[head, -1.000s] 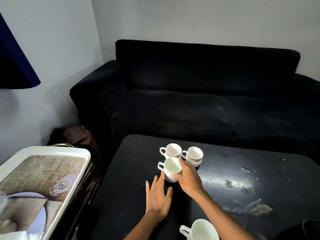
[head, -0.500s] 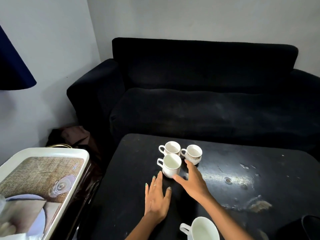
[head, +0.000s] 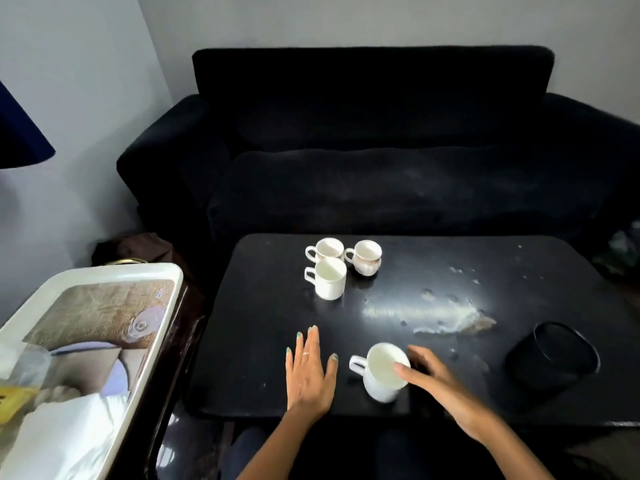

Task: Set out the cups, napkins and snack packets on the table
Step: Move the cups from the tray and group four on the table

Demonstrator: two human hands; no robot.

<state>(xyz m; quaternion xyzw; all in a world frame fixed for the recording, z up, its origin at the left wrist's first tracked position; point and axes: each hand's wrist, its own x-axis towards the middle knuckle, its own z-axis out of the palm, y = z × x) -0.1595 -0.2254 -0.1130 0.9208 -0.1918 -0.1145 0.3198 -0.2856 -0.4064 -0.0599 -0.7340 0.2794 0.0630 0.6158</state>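
Three white cups stand close together at the far middle of the black table: a back left cup, a patterned back right cup and a front cup. A fourth white cup stands near the front edge. My right hand wraps its right side, thumb on the rim and fingers behind it. My left hand lies flat and open on the table just left of that cup, apart from it. White napkins and a yellow packet lie on the tray at the left.
A white-rimmed tray sits on a stand left of the table. A black round container stands at the table's right front. A dark sofa runs behind the table. Pale scuffed patches mark the tabletop's right half.
My right hand let go of the front cup in the group and came back to the cup near the front edge. The view has tilted down. My left hand stays flat.
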